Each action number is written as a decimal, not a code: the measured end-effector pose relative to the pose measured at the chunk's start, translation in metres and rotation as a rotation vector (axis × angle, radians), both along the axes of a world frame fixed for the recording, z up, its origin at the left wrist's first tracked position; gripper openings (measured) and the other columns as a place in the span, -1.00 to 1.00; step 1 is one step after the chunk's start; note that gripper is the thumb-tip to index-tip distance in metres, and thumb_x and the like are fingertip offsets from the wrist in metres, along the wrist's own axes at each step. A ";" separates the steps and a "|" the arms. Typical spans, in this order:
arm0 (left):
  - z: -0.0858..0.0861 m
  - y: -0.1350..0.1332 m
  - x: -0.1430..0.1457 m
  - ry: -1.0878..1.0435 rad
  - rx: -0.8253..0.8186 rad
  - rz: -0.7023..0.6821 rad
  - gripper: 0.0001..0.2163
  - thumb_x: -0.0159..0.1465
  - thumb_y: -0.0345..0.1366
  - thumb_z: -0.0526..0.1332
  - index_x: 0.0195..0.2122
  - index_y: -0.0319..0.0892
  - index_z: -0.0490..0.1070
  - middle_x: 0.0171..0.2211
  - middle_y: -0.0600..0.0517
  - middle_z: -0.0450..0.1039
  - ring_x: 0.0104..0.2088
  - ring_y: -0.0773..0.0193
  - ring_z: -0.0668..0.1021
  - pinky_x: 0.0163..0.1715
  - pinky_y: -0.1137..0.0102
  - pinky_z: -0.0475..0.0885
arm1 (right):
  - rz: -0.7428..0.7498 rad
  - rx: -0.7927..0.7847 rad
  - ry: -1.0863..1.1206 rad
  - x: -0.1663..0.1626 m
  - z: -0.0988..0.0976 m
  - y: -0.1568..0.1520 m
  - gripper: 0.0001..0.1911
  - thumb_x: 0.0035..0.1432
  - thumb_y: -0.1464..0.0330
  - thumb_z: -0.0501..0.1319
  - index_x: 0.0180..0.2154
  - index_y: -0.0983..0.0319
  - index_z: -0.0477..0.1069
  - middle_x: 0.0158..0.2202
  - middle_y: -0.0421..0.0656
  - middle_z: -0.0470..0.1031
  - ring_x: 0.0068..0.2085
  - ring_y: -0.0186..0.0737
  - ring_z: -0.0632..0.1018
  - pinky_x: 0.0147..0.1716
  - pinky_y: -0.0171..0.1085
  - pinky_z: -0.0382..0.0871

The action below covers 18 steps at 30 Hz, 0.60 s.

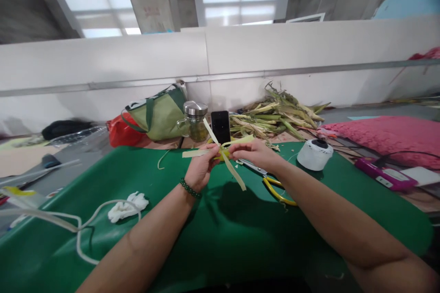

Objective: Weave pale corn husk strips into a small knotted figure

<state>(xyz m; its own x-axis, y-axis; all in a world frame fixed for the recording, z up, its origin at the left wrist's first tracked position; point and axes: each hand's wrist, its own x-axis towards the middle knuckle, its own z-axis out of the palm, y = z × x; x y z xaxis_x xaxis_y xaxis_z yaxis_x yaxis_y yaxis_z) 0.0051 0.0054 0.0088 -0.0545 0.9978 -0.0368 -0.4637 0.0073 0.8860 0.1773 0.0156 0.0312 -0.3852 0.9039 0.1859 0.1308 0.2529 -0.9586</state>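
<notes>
Several pale yellow leaf strips (pixel 235 173) cross in the middle and spread out in different directions. My left hand (pixel 202 165), with a dark green bead bracelet on the wrist, is closed around the crossing, pinching it between thumb and fingers. From the other side my right hand (pixel 255 152) has its fingers curled at the strips, closed on the one that points right. Something bright yellow shows just behind the fingers, mostly hidden. Below my right forearm lie scissors (pixel 273 183) with yellow handles, partly covered by the arm.
A green mat (pixel 185 247) covers the table. Behind stand a phone (pixel 220 124), a glass mug (pixel 197 123), a green bag (pixel 160 114) and a heap of dry leaves (pixel 282 112). A white thread spool (pixel 315 154) sits right; crumpled tissue (pixel 128 207) and a white cable (pixel 77 233) lie left.
</notes>
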 end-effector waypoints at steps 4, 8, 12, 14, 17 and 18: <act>0.000 -0.002 0.001 0.034 0.065 0.035 -0.76 -0.10 -0.31 0.41 -0.46 -0.23 0.39 -0.57 0.15 0.37 -0.52 0.46 0.43 -0.50 0.56 0.33 | 0.028 -0.026 0.032 -0.003 -0.003 0.002 -0.85 -0.14 0.46 0.23 -0.40 0.28 0.47 -0.47 -0.21 0.54 -0.37 -0.31 0.54 -0.28 -0.30 0.40; -0.003 -0.003 0.005 0.117 0.110 0.025 -0.75 -0.10 -0.27 0.41 -0.53 -0.23 0.35 -0.62 0.14 0.38 -0.53 0.42 0.45 -0.50 0.53 0.34 | 0.030 0.045 -0.040 -0.012 -0.008 0.000 -0.79 -0.10 0.28 0.30 -0.44 0.30 0.46 -0.53 -0.21 0.49 -0.47 -0.34 0.48 -0.40 -0.32 0.37; -0.005 -0.004 0.007 0.151 0.106 -0.024 -0.79 -0.07 -0.27 0.40 -0.54 -0.23 0.38 -0.59 0.09 0.44 -0.50 0.38 0.49 -0.47 0.51 0.35 | 0.018 0.054 -0.002 -0.016 -0.013 0.002 -0.83 -0.09 0.30 0.28 -0.46 0.30 0.46 -0.56 -0.23 0.48 -0.51 -0.36 0.47 -0.42 -0.32 0.36; -0.005 -0.004 0.005 0.144 0.079 -0.063 -0.82 -0.06 -0.27 0.39 -0.50 -0.23 0.44 -0.53 0.04 0.50 -0.46 0.33 0.53 -0.44 0.48 0.37 | 0.011 0.040 0.001 -0.011 -0.012 0.005 -0.86 -0.10 0.33 0.27 -0.49 0.30 0.46 -0.58 -0.23 0.48 -0.53 -0.37 0.45 -0.44 -0.33 0.35; -0.001 -0.004 -0.003 0.104 0.093 -0.188 -0.76 -0.02 -0.19 0.34 -0.40 -0.25 0.53 -0.35 -0.08 0.58 -0.31 0.16 0.59 -0.29 0.35 0.42 | 0.001 0.010 -0.020 -0.002 -0.010 0.009 -0.89 -0.10 0.37 0.25 -0.47 0.30 0.47 -0.59 -0.23 0.48 -0.54 -0.37 0.44 -0.45 -0.34 0.35; 0.001 -0.003 -0.007 0.088 0.114 -0.256 -0.72 0.00 -0.15 0.32 -0.37 -0.26 0.55 -0.28 -0.12 0.58 -0.24 0.08 0.59 -0.22 0.29 0.42 | 0.000 0.011 -0.032 -0.001 -0.008 0.010 -0.89 -0.09 0.38 0.24 -0.46 0.31 0.47 -0.59 -0.23 0.48 -0.54 -0.37 0.44 -0.46 -0.35 0.34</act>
